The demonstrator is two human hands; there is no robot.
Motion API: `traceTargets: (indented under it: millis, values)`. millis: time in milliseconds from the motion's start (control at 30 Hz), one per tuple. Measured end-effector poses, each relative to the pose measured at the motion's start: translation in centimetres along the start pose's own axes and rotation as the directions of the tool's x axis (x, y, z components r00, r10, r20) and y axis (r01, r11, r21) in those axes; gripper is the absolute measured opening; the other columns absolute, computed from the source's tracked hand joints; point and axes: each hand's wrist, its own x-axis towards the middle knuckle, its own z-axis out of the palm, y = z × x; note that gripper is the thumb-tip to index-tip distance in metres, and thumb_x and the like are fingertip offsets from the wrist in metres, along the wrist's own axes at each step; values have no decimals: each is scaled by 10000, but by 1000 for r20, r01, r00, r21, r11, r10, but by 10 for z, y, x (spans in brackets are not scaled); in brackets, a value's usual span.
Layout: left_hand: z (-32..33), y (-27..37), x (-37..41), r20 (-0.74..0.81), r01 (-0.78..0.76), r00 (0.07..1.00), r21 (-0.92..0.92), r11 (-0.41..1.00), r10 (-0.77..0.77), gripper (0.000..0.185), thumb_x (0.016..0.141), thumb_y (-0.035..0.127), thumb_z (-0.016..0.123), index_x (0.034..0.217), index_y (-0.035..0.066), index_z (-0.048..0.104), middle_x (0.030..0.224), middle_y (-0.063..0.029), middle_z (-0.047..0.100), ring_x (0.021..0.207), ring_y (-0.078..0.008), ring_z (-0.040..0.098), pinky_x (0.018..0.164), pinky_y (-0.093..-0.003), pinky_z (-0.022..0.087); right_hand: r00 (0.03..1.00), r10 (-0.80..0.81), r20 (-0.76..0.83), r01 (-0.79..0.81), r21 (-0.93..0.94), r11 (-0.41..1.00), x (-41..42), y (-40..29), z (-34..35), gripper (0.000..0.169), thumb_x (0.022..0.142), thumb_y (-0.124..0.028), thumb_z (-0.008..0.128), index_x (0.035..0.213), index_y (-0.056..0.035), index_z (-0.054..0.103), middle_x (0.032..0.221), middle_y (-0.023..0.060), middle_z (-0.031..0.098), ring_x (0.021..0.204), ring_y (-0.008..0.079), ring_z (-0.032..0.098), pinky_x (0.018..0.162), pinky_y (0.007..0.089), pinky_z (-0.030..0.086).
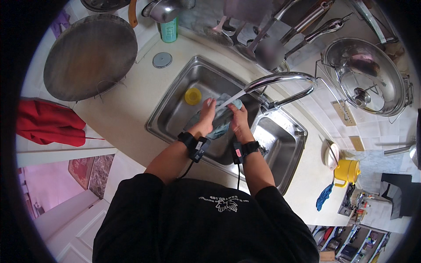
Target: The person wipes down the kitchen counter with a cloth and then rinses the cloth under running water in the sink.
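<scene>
A wet grey-green cloth (pixel 221 131) hangs between my hands over the larger basin (pixel 171 113) of a stainless-steel double sink. My left hand (pixel 207 115) holds its left side. My right hand (pixel 239 116) grips its upper right part, fingers curled into the fabric. From the curved chrome faucet (pixel 283 76), a stream of water (pixel 232 99) runs down onto the cloth between both hands. A round yellow piece (pixel 193 96) lies on the basin floor, left of the cloth. Black devices with cables are strapped to both wrists.
Beside the larger basin is a smaller basin (pixel 279 144). A large round pan (pixel 90 57) leans at the left. Behind the sink stand a green bottle (pixel 169 31) and hanging ladles (pixel 218 35). A yellow pot (pixel 347 171) and blue cloth (pixel 325 197) sit right.
</scene>
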Motion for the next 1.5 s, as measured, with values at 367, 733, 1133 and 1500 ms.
traceTargets:
  millis: [367, 733, 1133, 1500]
  values:
    - [10, -35, -24, 114, 130, 989, -349, 928, -95, 392, 902, 461, 418, 997, 106, 555, 931, -51, 598, 857, -180, 574, 766, -348, 480, 852, -524, 16, 364, -736, 570, -45, 47, 0, 173, 775, -80, 591, 923, 4, 559, 808, 150, 629, 741, 268, 615, 651, 350, 462]
    - [-50, -30, 25, 627, 378, 778, -420, 825, -38, 351, 899, 403, 413, 954, 87, 557, 917, -54, 604, 846, -189, 582, 759, -360, 477, 984, -169, -50, 109, -581, 806, -35, 66, 24, 440, 768, -257, 620, 1129, -34, 506, 949, 226, 606, 908, 328, 601, 785, 387, 456]
    - [-28, 5, 4, 121, -1, 992, -156, 988, 21, 312, 878, 402, 475, 1083, 171, 522, 1046, -44, 561, 1001, -192, 535, 843, -371, 450, 1000, 27, -10, -29, -348, 937, 12, 23, -16, 281, 798, -218, 655, 990, -25, 585, 802, 24, 613, 689, 145, 560, 619, 293, 448]
    - [-30, -28, 4, 602, 441, 797, -527, 727, -47, 522, 841, 588, 445, 986, 100, 559, 866, -62, 605, 792, -211, 577, 732, -351, 482, 906, -288, 311, 346, -935, 77, -56, 23, 25, 382, 862, -417, 487, 879, -48, 583, 713, 178, 611, 682, 389, 585, 608, 459, 465]
